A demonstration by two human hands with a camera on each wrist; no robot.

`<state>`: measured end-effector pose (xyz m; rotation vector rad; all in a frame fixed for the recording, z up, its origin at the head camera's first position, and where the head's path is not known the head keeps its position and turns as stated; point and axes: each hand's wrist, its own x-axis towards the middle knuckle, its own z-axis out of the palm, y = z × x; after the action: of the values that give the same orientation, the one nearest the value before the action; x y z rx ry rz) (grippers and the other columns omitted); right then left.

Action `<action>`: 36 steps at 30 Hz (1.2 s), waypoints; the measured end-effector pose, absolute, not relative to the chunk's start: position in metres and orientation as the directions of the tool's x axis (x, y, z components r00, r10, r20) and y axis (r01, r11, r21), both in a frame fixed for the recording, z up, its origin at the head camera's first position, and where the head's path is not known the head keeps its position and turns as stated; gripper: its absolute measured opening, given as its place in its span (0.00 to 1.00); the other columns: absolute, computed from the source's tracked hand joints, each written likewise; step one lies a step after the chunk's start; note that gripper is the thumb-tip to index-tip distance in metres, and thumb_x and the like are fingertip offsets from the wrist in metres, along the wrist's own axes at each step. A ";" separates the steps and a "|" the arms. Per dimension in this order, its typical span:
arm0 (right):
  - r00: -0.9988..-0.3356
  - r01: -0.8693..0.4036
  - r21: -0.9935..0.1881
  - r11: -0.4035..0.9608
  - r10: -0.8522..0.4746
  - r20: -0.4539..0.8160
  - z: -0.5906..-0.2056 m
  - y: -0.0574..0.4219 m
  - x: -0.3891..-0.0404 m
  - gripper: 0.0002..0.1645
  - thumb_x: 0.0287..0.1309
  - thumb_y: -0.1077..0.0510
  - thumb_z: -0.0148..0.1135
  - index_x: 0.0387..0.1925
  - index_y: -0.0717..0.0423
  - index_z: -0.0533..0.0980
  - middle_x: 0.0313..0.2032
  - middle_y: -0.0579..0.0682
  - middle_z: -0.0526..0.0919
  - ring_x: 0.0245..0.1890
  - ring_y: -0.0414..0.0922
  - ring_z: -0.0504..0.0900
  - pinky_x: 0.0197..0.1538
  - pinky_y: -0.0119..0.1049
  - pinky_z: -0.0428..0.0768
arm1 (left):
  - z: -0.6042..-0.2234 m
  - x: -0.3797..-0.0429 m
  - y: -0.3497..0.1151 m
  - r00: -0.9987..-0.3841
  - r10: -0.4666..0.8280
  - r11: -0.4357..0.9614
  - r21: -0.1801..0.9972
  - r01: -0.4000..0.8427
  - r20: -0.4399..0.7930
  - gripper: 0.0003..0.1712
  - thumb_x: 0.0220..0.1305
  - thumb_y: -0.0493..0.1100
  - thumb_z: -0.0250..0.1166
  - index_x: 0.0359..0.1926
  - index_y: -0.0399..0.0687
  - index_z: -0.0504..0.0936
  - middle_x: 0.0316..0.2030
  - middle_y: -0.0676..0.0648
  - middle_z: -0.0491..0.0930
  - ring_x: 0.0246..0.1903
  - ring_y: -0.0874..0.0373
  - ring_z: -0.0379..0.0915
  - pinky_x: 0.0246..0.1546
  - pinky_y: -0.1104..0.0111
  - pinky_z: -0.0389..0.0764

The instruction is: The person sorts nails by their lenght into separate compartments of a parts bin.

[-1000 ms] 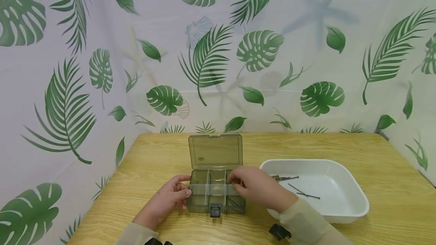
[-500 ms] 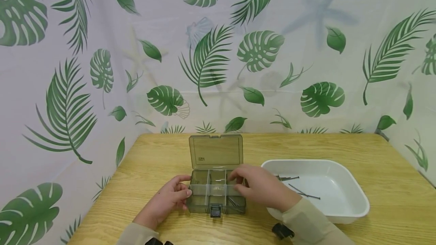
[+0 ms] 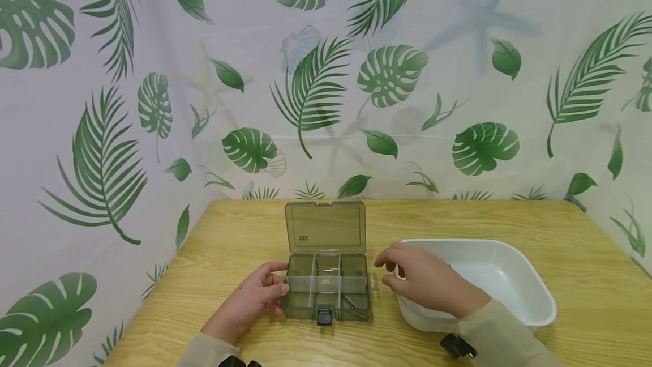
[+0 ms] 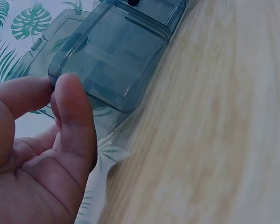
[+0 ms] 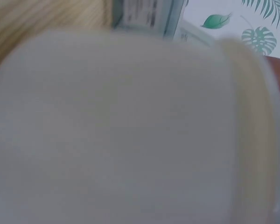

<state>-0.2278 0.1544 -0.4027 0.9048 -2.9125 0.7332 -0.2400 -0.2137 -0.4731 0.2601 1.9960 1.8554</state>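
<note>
A smoky clear plastic compartment box (image 3: 326, 285) stands on the table with its lid (image 3: 326, 228) raised. Several thin dark nails or screws (image 3: 351, 302) lie in its front right compartment. My left hand (image 3: 257, 293) pinches the box's left edge between thumb and fingers; the left wrist view shows the thumb and forefinger at a corner of the box. Between box and white tray (image 3: 501, 276), my right hand (image 3: 428, 279) hovers over the tray's left rim, fingers loosely bent, nothing visible between them. That hand hides the left part of the tray.
The wooden table (image 3: 244, 225) ends against a leaf-patterned sheet (image 3: 326, 101) at the back and sides. In the right wrist view, the tray's outer wall (image 5: 116, 130) fills most of the picture, blurred.
My right hand has left the box's back right compartment and moved right to the tray's left rim, covering the nails or screws seen there earlier. The left hand stays at the box.
</note>
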 end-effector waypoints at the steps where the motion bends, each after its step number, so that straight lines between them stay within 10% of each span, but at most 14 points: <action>1: -0.834 -0.537 -0.426 0.728 -0.533 0.140 -0.403 0.159 -0.228 0.12 0.66 0.56 0.66 0.50 0.48 0.81 0.40 0.37 0.78 0.39 0.38 0.77 0.39 0.37 0.79 | -0.473 -0.240 -0.214 -0.902 0.400 0.100 0.986 -0.134 -0.163 0.35 0.73 0.40 0.62 0.74 0.37 0.59 0.40 0.43 0.72 0.29 0.56 0.69 0.32 0.64 0.82; 19: -0.918 -0.351 -0.366 0.862 -0.393 -0.045 -0.428 0.267 -0.230 0.17 0.58 0.58 0.71 0.50 0.50 0.81 0.35 0.40 0.77 0.34 0.39 0.73 0.38 0.41 0.77 | -0.475 -0.239 -0.213 -0.900 0.402 0.089 0.985 -0.145 -0.169 0.35 0.74 0.40 0.61 0.75 0.38 0.58 0.39 0.44 0.72 0.30 0.56 0.69 0.32 0.64 0.82; 36: -0.924 -0.261 -0.358 0.896 -0.339 -0.175 -0.441 0.272 -0.234 0.09 0.57 0.49 0.73 0.37 0.42 0.80 0.27 0.38 0.75 0.30 0.40 0.72 0.35 0.39 0.73 | -0.470 -0.237 -0.212 -0.894 0.412 0.077 0.985 -0.157 -0.174 0.35 0.75 0.40 0.60 0.75 0.38 0.56 0.39 0.45 0.71 0.29 0.57 0.67 0.33 0.63 0.81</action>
<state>-0.2344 0.2722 -0.4405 0.5283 -3.2870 0.5653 -0.2370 -0.2116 -0.4696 0.2526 1.9530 1.8705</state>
